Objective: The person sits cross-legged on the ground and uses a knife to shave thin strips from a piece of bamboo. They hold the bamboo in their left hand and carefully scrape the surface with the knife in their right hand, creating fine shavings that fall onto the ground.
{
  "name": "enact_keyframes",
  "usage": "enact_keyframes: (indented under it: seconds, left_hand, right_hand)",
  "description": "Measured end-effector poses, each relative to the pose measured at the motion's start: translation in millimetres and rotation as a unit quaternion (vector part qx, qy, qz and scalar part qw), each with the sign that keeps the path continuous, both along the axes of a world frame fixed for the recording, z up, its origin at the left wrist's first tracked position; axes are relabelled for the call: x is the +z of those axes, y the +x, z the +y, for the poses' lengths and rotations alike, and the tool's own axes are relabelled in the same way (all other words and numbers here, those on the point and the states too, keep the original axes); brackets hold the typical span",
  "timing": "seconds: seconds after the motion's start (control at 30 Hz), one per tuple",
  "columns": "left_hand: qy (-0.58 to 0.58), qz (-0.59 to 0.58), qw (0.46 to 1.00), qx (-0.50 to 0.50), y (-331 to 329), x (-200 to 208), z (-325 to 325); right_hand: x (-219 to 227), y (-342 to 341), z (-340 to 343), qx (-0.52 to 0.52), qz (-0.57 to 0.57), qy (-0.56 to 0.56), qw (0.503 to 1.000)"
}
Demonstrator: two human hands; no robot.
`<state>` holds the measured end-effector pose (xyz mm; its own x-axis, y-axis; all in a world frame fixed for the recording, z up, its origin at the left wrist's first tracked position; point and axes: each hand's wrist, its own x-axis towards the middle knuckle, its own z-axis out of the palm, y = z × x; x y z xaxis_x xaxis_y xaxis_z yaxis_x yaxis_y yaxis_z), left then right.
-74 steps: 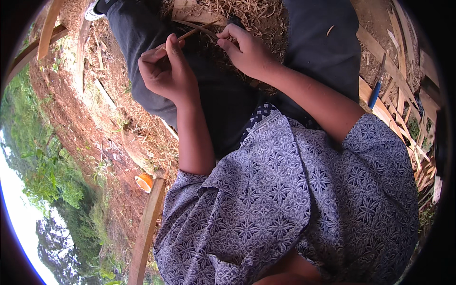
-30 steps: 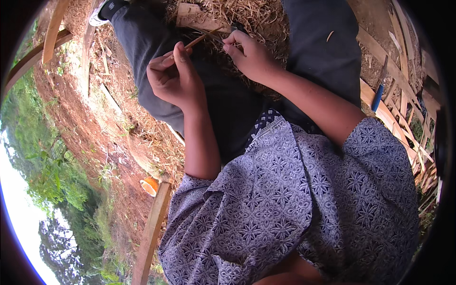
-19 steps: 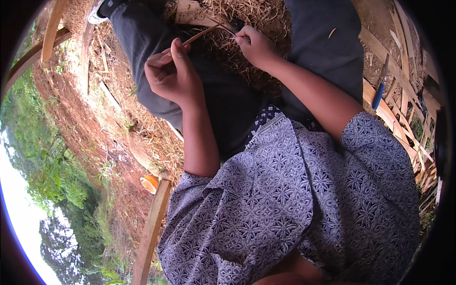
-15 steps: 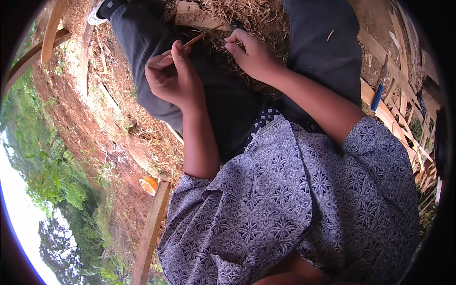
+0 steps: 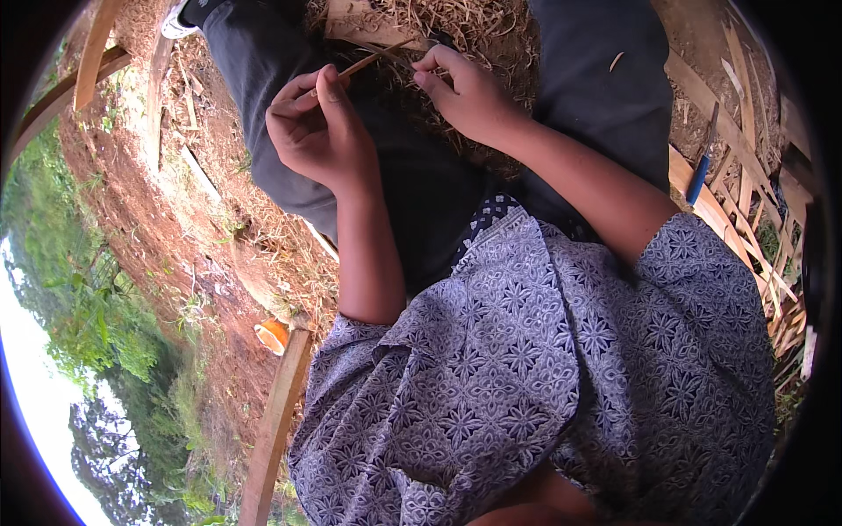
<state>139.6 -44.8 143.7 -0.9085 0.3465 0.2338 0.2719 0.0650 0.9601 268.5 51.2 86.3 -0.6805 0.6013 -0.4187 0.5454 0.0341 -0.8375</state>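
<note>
My left hand (image 5: 316, 131) pinches a thin brown wooden stick (image 5: 367, 61) between thumb and fingers, its free end pointing up and to the right. Across from it, my right hand (image 5: 465, 92) is closed, thumb against forefinger. A narrow, dull strip (image 5: 396, 60) runs from its fingertips and crosses the stick near the stick's far end. Whether that strip is a blade or a sliver is too small to tell. Both hands are above the gap between my dark-trousered legs (image 5: 605, 114). Below lies a pale flat board (image 5: 351, 22) among shavings.
Curled wood shavings (image 5: 491, 26) cover the ground between my legs. To the right lie a blue-handled tool (image 5: 698, 180) and a heap of split wooden strips (image 5: 732, 228). At left are an orange cup-like object (image 5: 272, 335), a wooden post (image 5: 276, 430) and greenery (image 5: 96, 324).
The stick in my left hand has tilted slightly, and its tip sits a little higher. My right hand has shifted up slightly, the strip still across the stick.
</note>
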Motion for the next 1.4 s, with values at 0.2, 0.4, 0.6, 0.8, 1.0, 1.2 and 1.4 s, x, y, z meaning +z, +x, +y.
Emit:
enact_keyframes:
  seconds: [0.2,0.4,0.6,0.8,1.0,1.2,1.4]
  left_hand:
    - [-0.050,0.052,0.997,-0.014,-5,0,-2]
    - [-0.007,0.013,1.000,-0.011,-2,2,1]
    - [-0.016,0.016,1.000,-0.020,-5,-1,-1]
    - [-0.028,-0.014,0.999,-0.007,1,5,-1]
    - [-0.009,0.025,0.999,-0.035,-2,-3,-4]
    - [-0.005,0.033,0.999,-0.033,-3,-6,-3]
    - [0.006,0.022,0.999,-0.026,-6,-5,0]
  right_hand:
    - [-3,-2,0,-0.005,-0.015,0.012,1.000]
    - [-38,3,5,-0.033,-0.049,-0.005,0.998]
    - [-32,-2,1,-0.054,0.020,0.027,0.998]
    - [-15,-3,2,0.000,-0.013,-0.024,1.000]
    - [-6,-1,-4,-0.015,0.038,0.002,0.999]
    - [-13,0,-1,-0.025,0.024,0.020,0.999]
    - [-22,-3,-3,-0.037,-0.028,0.007,0.999]
